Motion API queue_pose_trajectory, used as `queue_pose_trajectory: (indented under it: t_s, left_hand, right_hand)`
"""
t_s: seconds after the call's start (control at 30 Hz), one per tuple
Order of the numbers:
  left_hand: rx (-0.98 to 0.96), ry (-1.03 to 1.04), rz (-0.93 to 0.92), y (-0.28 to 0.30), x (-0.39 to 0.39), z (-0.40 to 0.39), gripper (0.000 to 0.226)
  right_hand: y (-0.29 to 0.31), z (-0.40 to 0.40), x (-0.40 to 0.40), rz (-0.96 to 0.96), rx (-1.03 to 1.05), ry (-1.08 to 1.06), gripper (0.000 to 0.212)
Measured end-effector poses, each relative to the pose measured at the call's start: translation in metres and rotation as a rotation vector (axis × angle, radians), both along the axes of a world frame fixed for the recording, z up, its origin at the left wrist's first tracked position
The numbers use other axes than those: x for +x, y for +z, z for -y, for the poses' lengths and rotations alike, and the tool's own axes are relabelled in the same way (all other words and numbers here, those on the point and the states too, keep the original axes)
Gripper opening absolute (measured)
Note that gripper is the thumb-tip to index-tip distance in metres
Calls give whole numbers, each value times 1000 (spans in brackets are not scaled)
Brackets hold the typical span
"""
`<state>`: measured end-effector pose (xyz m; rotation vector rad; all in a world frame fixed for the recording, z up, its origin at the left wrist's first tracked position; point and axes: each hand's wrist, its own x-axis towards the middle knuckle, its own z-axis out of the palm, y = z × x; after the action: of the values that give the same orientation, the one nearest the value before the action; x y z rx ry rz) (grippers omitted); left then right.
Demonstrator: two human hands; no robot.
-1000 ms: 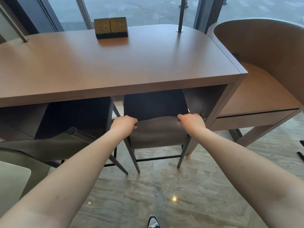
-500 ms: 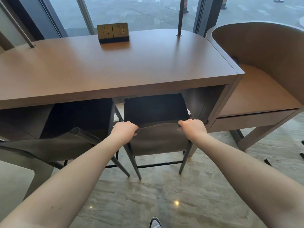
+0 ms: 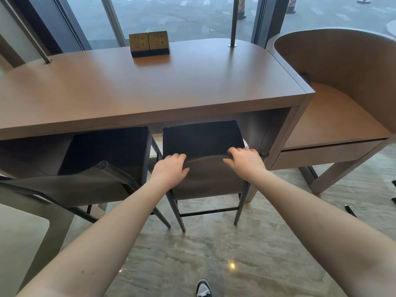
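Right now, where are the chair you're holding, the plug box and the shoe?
chair [image 3: 205, 183]: head view, middle of its grey backrest.
plug box [image 3: 149, 44]: head view, its gold socket face.
shoe [image 3: 203, 290]: head view, its toe at the bottom edge.

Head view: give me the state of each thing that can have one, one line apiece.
chair, upright, seat partly under the table.
left hand, holds the chair's backrest by its top edge, fingers over it.
right hand, holds the same edge likewise.
second chair, upright, turned askew, seat partly under the table.
socket block, upright, nothing plugged in.
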<state>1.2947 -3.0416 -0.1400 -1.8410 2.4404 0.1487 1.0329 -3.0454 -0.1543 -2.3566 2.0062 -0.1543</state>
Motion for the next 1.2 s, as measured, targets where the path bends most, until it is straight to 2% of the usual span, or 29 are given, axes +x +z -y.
queue_pose_trajectory:
  t_s: [0.23, 0.43, 0.53, 0.67, 0.83, 1.0, 1.2]
  left_hand:
    - [-264, -110, -320, 26, -32, -42, 61]
    - [-258, -280, -532, 56, -71, -83, 72]
    - [-228, -379, -637, 71, -103, -98, 73]
    - [-150, -515, -759, 90, -160, -118, 74]
    - [-71, -733, -826, 110, -252, -168, 74]
    - [8, -983, -910, 119, -336, -251, 74]
    - [115, -1148, -954, 123, -432, -365, 78]
  right_hand:
    - [34, -51, 2, 401, -104, -104, 51]
    - [62, -129, -33, 726, -145, -288, 57]
    - [70, -175, -55, 831, -222, -380, 63]
    - [77, -236, -94, 888, -378, -498, 63]
    - [91, -326, -152, 884, -571, -696, 64]
    - [93, -429, -200, 830, -672, -887, 70]
    - [96, -558, -260, 809, -805, -1057, 73]
